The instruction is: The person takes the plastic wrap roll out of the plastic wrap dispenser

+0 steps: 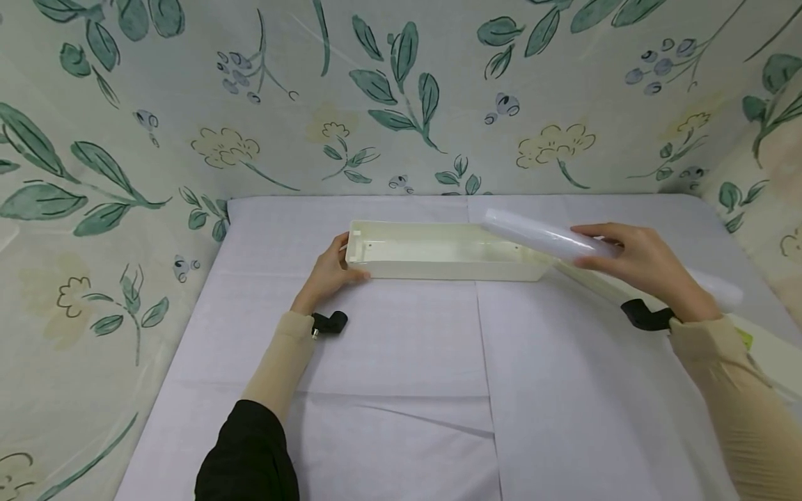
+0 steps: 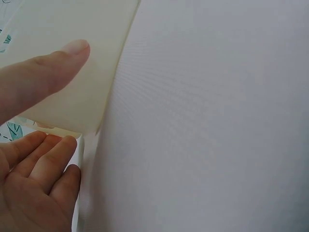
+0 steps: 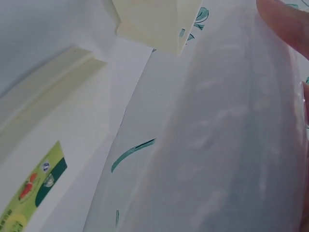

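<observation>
A long, open-topped cream box (image 1: 438,271) sits on the white-covered table. My left hand (image 1: 332,271) grips its left end, with the thumb (image 2: 53,72) on the front wall and the other fingers (image 2: 53,159) by the end wall. My right hand (image 1: 633,257) holds a roll of clear plastic film (image 1: 545,236) around its middle. The roll tilts, its left end just over the box's right end. Filling much of the right wrist view is that same roll (image 3: 231,135). Beneath the right forearm lies a long cream lid-like piece (image 1: 773,355), partly hidden.
A green label (image 3: 36,191) with red fruit marks the cream piece in the right wrist view. White cloth (image 1: 388,348) with creases covers the table. Behind the table's far edge hangs a leaf-patterned curtain (image 1: 438,167), which also runs along both sides.
</observation>
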`<state>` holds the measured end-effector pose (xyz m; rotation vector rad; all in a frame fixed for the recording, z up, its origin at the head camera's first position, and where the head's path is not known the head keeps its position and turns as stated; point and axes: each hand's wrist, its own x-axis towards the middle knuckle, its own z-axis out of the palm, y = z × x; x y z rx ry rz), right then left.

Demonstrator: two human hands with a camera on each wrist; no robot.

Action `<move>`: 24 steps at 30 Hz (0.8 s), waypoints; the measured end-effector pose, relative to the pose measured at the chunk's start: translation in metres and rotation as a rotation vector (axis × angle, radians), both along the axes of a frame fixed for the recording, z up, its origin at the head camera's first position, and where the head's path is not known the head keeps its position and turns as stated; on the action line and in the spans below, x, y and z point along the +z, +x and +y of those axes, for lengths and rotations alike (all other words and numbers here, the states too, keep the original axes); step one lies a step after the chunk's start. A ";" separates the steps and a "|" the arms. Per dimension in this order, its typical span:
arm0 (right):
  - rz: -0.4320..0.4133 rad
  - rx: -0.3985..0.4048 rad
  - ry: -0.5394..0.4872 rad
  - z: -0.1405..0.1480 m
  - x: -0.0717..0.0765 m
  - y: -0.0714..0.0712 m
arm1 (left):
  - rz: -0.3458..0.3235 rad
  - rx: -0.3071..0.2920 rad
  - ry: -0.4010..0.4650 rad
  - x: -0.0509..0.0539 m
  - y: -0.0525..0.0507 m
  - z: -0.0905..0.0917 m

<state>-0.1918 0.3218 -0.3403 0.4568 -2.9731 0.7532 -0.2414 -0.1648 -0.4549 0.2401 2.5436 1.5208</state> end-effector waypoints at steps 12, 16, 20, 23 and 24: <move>0.009 -0.026 -0.015 0.015 -0.005 0.006 | 0.023 -0.027 0.030 -0.003 -0.002 -0.003; 0.013 -0.037 -0.017 0.018 -0.003 0.009 | 0.025 -0.026 0.030 -0.004 -0.002 -0.003; 0.014 -0.053 -0.030 0.021 -0.002 0.013 | 0.024 -0.020 0.021 -0.005 -0.002 -0.003; 0.013 -0.062 -0.035 0.024 -0.002 0.015 | 0.024 -0.020 0.019 -0.006 -0.002 -0.003; 0.015 -0.062 -0.035 0.024 -0.002 0.015 | 0.024 -0.020 0.019 -0.006 -0.002 -0.003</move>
